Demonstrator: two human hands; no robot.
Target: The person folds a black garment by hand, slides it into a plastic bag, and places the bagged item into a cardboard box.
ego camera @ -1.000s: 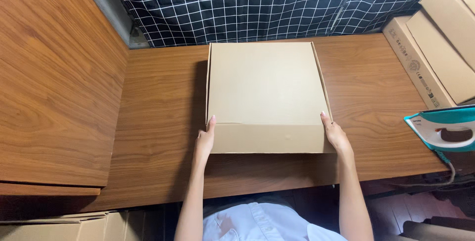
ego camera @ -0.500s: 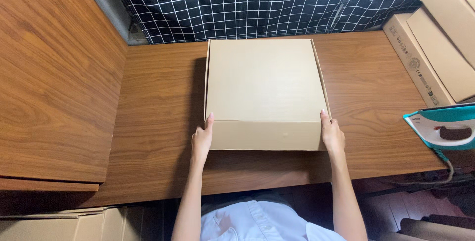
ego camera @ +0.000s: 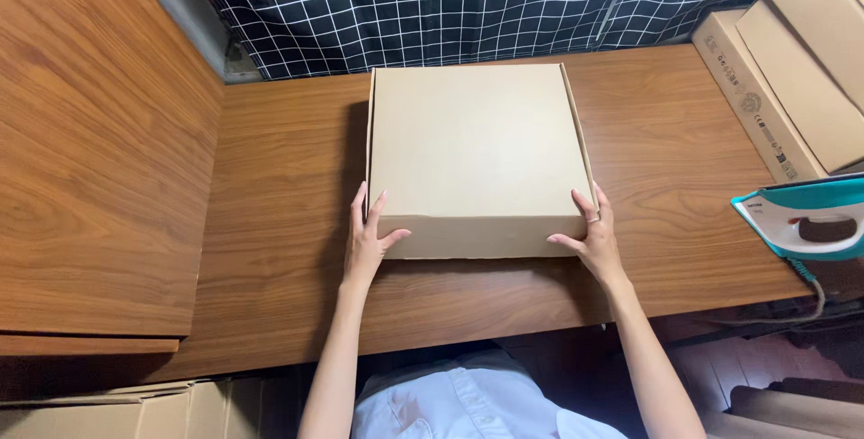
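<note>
Left hand (ego camera: 367,243) and right hand (ego camera: 590,235) clasp the two near corners of the flat, square, plain brown cardboard box (ego camera: 477,146), thumbs on its front wall, fingers along its sides. The box lies closed on the brown wood-grain tabletop (ego camera: 279,178), squared to the near edge, nearly square, its slightly longer side running away from the grip. With only the corners held, the box could skew or slip off that edge.

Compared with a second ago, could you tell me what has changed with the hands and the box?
Both the left hand and right hand shifted their grip: thumbs now press the cardboard box front flap, which looks more closed. The box stayed on the desk; the iron is unmoved.
</note>
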